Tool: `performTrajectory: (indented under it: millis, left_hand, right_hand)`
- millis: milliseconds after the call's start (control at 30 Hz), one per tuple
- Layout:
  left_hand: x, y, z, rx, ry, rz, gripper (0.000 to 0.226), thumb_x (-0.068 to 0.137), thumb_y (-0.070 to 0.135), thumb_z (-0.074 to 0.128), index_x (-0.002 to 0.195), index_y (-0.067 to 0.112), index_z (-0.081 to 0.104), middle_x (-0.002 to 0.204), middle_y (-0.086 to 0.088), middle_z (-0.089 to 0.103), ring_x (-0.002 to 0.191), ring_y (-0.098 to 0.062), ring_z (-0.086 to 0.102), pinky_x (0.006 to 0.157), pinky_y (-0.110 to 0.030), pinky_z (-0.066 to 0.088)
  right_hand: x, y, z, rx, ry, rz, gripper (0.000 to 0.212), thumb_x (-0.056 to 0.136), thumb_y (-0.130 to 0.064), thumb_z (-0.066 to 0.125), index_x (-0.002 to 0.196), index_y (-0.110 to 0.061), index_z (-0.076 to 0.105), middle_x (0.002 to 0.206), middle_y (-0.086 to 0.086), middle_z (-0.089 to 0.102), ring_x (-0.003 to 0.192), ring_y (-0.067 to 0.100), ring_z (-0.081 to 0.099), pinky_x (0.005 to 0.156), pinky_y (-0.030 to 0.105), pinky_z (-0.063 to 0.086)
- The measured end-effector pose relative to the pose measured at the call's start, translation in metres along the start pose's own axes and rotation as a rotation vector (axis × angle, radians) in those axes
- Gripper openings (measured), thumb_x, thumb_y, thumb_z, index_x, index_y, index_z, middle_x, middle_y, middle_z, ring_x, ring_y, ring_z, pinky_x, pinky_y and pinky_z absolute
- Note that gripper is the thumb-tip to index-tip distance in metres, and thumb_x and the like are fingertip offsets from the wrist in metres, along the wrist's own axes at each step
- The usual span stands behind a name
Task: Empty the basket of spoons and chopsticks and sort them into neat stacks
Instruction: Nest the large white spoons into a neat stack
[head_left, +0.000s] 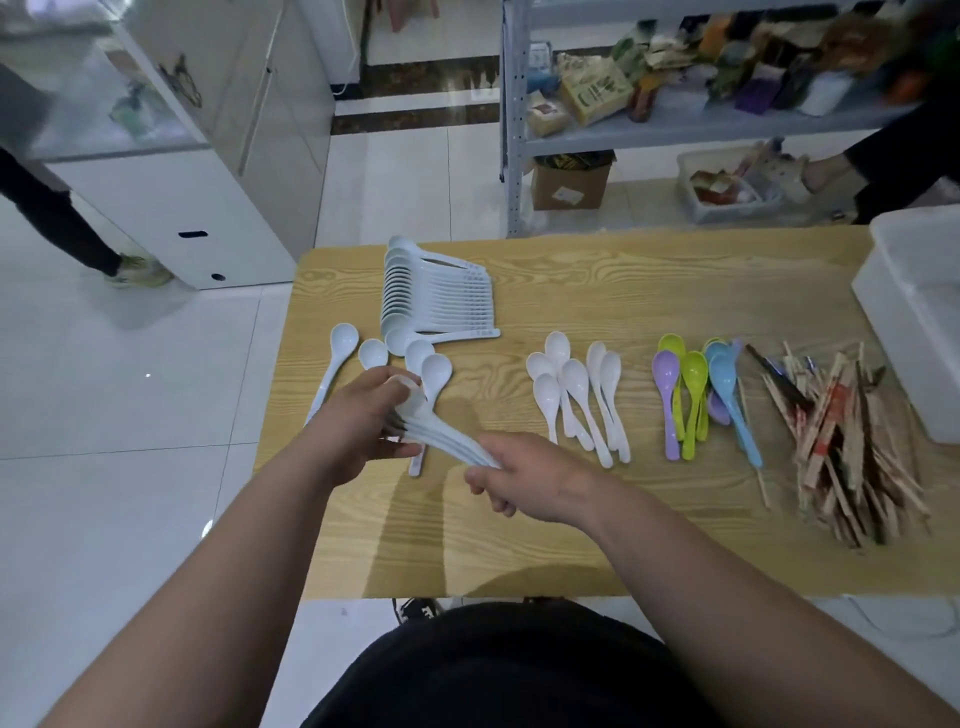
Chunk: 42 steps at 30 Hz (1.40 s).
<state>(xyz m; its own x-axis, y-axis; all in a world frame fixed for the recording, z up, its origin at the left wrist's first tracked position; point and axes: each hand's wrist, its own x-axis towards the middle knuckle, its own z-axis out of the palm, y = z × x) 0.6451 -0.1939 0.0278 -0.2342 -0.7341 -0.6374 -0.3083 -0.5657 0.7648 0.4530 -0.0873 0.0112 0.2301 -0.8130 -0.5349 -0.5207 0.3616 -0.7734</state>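
I hold a nested bundle of pale blue spoons (441, 441) just above the wooden table (571, 545). My left hand (358, 421) curls round the bowl ends and my right hand (524, 480) pinches the handle tips. Beyond lies a long neat stack (436, 291) of the same spoons, with loose ones (343, 364) beside it. The white spoons (576, 400), coloured spoons (701, 395) and chopsticks (841, 441) are grouped but need tidying. I cannot see inside the white basket (914, 322).

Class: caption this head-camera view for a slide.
Left hand and right hand hold a bundle of pale spoons over the table, beside a spoon stack and chopsticks.
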Motion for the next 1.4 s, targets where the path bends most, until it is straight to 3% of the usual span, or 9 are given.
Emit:
performTrajectory:
  millis: [100, 300, 500, 667, 900, 1033, 1133, 1267, 1400]
  left_hand:
    - [-0.003, 0.006, 0.004, 0.173, 0.019, 0.042, 0.026, 0.094, 0.006, 0.049, 0.111, 0.017, 0.066, 0.107, -0.016, 0.064, 0.085, -0.031, 0.067, 0.080, -0.049, 0.062]
    - [-0.006, 0.003, 0.037, 0.130, 0.101, 0.153, 0.034, 0.090, -0.004, 0.039, 0.109, 0.013, 0.062, 0.114, -0.009, 0.063, 0.092, -0.036, 0.071, 0.070, -0.034, 0.062]
    - [0.007, 0.000, 0.026, 0.046, 0.081, 0.137, 0.039, 0.091, -0.001, 0.043, 0.115, 0.022, 0.063, 0.122, -0.005, 0.066, 0.090, -0.027, 0.075, 0.090, -0.049, 0.059]
    - [0.025, 0.004, 0.005, 0.384, 0.108, 0.034, 0.028, 0.089, 0.013, 0.046, 0.111, 0.026, 0.059, 0.092, -0.004, 0.075, 0.076, -0.019, 0.075, 0.086, -0.051, 0.059]
    - [0.072, 0.014, -0.015, 0.439, 0.164, 0.120, 0.034, 0.088, 0.008, 0.048, 0.111, 0.029, 0.061, 0.097, 0.005, 0.070, 0.083, -0.013, 0.069, 0.074, -0.033, 0.056]
    - [0.105, 0.021, -0.022, 0.408, 0.183, 0.194, 0.035, 0.091, 0.006, 0.047, 0.116, 0.027, 0.059, 0.095, 0.007, 0.065, 0.073, -0.009, 0.058, 0.058, -0.022, 0.040]
    - [0.133, 0.029, -0.031, 0.441, 0.184, 0.227, 0.038, 0.092, 0.007, 0.045, 0.122, 0.026, 0.057, 0.098, 0.000, 0.066, 0.077, -0.014, 0.060, 0.060, -0.023, 0.045]
    - [0.165, 0.039, -0.045, 0.378, 0.127, 0.292, 0.037, 0.092, 0.015, 0.050, 0.125, 0.029, 0.057, 0.106, 0.008, 0.066, 0.086, -0.006, 0.062, 0.066, -0.015, 0.046]
    - [0.195, 0.025, -0.065, 0.387, 0.284, 0.404, 0.011, 0.092, 0.025, 0.054, 0.100, 0.027, 0.063, 0.095, 0.012, 0.064, 0.088, -0.005, 0.061, 0.070, -0.024, 0.044]
  right_hand:
    - [-0.001, 0.008, -0.013, -0.108, 0.030, -0.051, 0.015, 0.104, -0.035, 0.053, 0.109, -0.023, 0.059, 0.079, -0.011, 0.061, 0.069, 0.006, 0.062, 0.053, 0.017, 0.042]
    - [0.012, 0.018, -0.026, -0.008, 0.016, -0.039, 0.029, 0.101, -0.055, 0.046, 0.097, -0.030, 0.060, 0.096, 0.002, 0.071, 0.089, 0.018, 0.068, 0.083, 0.041, 0.055]
    - [0.031, 0.011, -0.040, -0.055, 0.050, -0.082, 0.030, 0.101, -0.046, 0.051, 0.097, -0.019, 0.063, 0.095, 0.002, 0.069, 0.080, 0.020, 0.066, 0.074, 0.039, 0.055]
    - [0.064, 0.004, -0.036, -0.168, 0.031, -0.045, 0.033, 0.099, -0.050, 0.052, 0.090, -0.019, 0.061, 0.087, 0.002, 0.068, 0.082, 0.021, 0.068, 0.080, 0.048, 0.056]
    - [0.126, -0.012, -0.044, -0.168, 0.014, -0.004, 0.005, 0.091, -0.045, 0.059, 0.090, -0.043, 0.054, 0.087, -0.014, 0.062, 0.082, 0.011, 0.062, 0.079, 0.039, 0.052]
    - [0.161, -0.015, -0.062, -0.092, 0.063, 0.007, 0.032, 0.088, -0.039, 0.067, 0.120, -0.040, 0.063, 0.093, -0.017, 0.064, 0.087, 0.008, 0.063, 0.079, 0.033, 0.052]
    - [0.188, -0.015, -0.073, -0.020, 0.111, -0.033, 0.024, 0.088, -0.031, 0.072, 0.111, -0.032, 0.068, 0.091, -0.007, 0.072, 0.083, 0.014, 0.070, 0.084, 0.043, 0.058]
    - [0.219, -0.011, -0.084, -0.032, 0.197, -0.017, 0.033, 0.088, -0.033, 0.072, 0.121, -0.030, 0.069, 0.092, -0.011, 0.075, 0.080, 0.004, 0.072, 0.086, 0.040, 0.058]
    - [0.241, -0.005, -0.097, 0.008, 0.356, -0.011, 0.032, 0.089, -0.031, 0.071, 0.121, -0.036, 0.069, 0.094, -0.017, 0.071, 0.087, 0.003, 0.069, 0.086, 0.035, 0.057]
